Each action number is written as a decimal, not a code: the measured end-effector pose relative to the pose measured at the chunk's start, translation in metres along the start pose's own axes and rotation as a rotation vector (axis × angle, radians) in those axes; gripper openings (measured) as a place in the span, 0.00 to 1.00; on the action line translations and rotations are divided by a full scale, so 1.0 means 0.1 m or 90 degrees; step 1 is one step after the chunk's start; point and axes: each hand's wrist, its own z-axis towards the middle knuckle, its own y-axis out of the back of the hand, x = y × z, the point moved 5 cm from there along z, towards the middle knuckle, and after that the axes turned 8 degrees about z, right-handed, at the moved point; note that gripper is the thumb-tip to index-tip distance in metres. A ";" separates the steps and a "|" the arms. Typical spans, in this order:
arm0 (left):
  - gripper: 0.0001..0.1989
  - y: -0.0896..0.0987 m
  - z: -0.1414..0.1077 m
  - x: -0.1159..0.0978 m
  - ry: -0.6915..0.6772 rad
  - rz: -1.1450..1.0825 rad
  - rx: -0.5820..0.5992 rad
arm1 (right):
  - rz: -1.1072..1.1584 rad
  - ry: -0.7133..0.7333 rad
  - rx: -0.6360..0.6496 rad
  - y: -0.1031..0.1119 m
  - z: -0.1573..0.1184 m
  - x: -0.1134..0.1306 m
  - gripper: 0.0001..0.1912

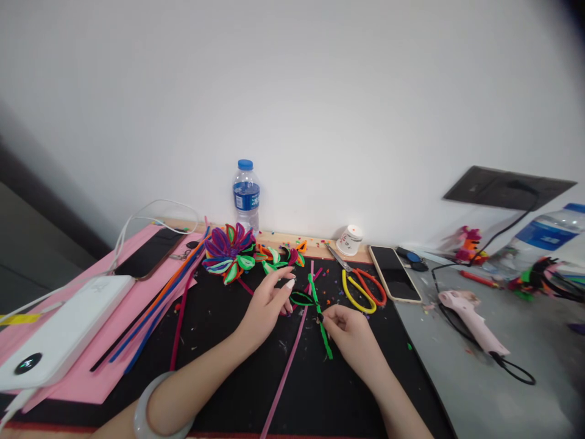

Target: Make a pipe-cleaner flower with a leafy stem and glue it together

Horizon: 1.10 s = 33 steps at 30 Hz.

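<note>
Pink fuzzy stem nearest me, long and thin, running up the black mat; looks like chenille over wire, so I judge it feather-light, bendable, apt to keep a kink. Just beyond, to its right, the green strip slants over the mat, near end loose towards me, far end by the stem. Right hand: grip together, clamped on the strip about midway, close to a dark spot; what sits right under the fingers I cannot tell. Sound place to hold, I'd say: the pile should resist slipping, though a hard pinch may flatten it and wire ends may prick. Left hand: grip apart, fingers loosely spread beside the green-edged leaf; contact unclear from my end. Leaf looks the more delicate part; I'd take it at its base by the strip, since squeezing its middle would likely crush it. Farther off, scissors right, many-coloured flower left; white cup and bottle stand by the wall.
</note>
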 end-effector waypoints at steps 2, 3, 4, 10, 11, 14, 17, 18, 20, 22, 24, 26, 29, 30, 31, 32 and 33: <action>0.18 0.05 0.00 -0.02 -0.015 0.038 -0.031 | -0.019 -0.012 -0.005 0.00 0.01 -0.02 0.10; 0.17 0.07 0.00 -0.03 -0.028 0.064 -0.047 | -0.027 -0.017 -0.009 0.00 0.01 -0.04 0.10; 0.17 0.10 0.01 -0.05 -0.044 0.093 -0.063 | -0.034 -0.021 -0.012 0.00 0.01 -0.05 0.10; 0.15 0.28 0.08 -0.10 -0.142 0.306 -0.154 | -0.049 -0.026 -0.053 0.04 0.01 -0.07 0.08; 0.15 0.30 0.10 -0.09 -0.153 0.340 -0.160 | -0.047 -0.017 -0.063 0.05 0.00 -0.06 0.09; 0.16 0.34 0.15 -0.06 -0.175 0.432 -0.145 | -0.026 0.009 -0.076 0.08 -0.01 0.00 0.09; 0.20 0.33 0.19 -0.01 -0.187 0.500 -0.107 | -0.003 0.013 -0.066 0.08 -0.02 0.03 0.07; 0.22 0.33 0.20 0.02 -0.185 0.515 -0.096 | 0.003 0.012 -0.062 0.07 -0.02 0.03 0.07; 0.23 0.32 0.23 0.07 -0.174 0.536 -0.080 | 0.009 0.012 -0.058 0.07 -0.02 0.03 0.07; 0.23 0.32 0.25 0.11 -0.162 0.545 -0.072 | 0.017 0.014 -0.059 0.07 -0.02 0.03 0.07; 0.22 0.33 0.27 0.13 -0.160 0.550 -0.074 | 0.027 0.015 -0.057 0.07 -0.02 0.02 0.07; 0.20 0.35 0.28 0.13 -0.156 0.568 -0.076 | 0.035 0.019 -0.056 0.07 -0.02 0.03 0.07; 0.15 0.36 0.26 0.12 -0.133 0.635 -0.071 | 0.043 0.023 -0.057 0.07 -0.03 0.06 0.08; 0.13 0.37 0.25 0.11 -0.124 0.662 -0.069 | 0.047 0.022 -0.060 0.08 -0.04 0.08 0.08; 0.11 0.37 0.24 0.10 -0.119 0.686 -0.070 | 0.049 0.021 -0.064 0.08 -0.04 0.09 0.08; 0.10 0.37 0.22 0.08 -0.120 0.700 -0.074 | 0.050 0.021 -0.070 0.09 -0.04 0.11 0.08; 0.09 0.37 0.21 0.05 -0.129 0.702 -0.080 | 0.047 0.023 -0.078 0.11 -0.04 0.13 0.08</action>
